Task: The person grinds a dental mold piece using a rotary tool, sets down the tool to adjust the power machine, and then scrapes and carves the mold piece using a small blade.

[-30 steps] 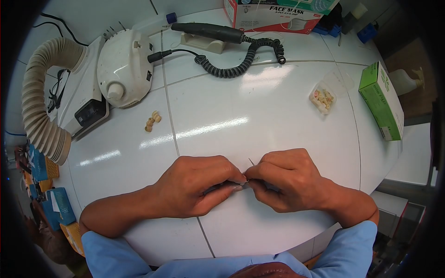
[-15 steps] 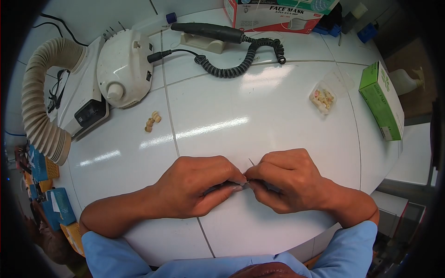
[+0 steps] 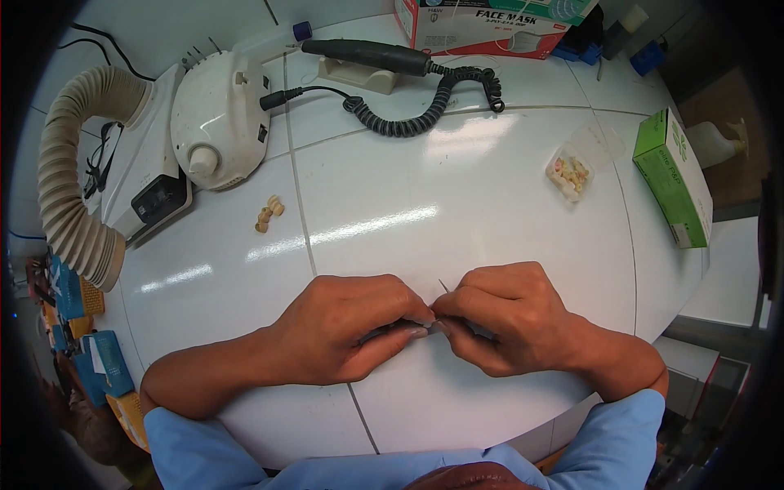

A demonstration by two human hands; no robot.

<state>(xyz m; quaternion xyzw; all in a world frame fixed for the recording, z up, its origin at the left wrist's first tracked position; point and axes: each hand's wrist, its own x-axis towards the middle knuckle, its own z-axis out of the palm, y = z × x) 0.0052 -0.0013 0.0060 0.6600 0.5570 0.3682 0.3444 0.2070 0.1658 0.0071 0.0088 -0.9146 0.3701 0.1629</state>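
Above the white tabletop (image 3: 490, 416), my left hand (image 3: 351, 327) and my right hand (image 3: 514, 320) meet at their fingertips. The left thumb and forefinger pinch something small, mostly hidden by the fingers. A slim metal tool (image 3: 443, 284) is held in my right hand; its thin end sticks up past the forefinger, and the rest is covered. Farther back on the left lie several small yellowish tooth-like pieces (image 3: 269, 214). Toward the right, a small clear plastic box (image 3: 565, 194) with its lid raised holds more little pale pieces (image 3: 569, 173).
A black handpiece (image 3: 367, 55) rests on a cradle (image 3: 355, 76), its coiled cord running to the right. A white control unit (image 3: 220, 122) and a ribbed hose (image 3: 61, 171) stand at left. A face mask box (image 3: 490, 28) is at the back, a green box (image 3: 674, 180) at right.
Both hands keep almost the same position, with only a slight shift at the fingertips. Everything else on the table stays where it was.
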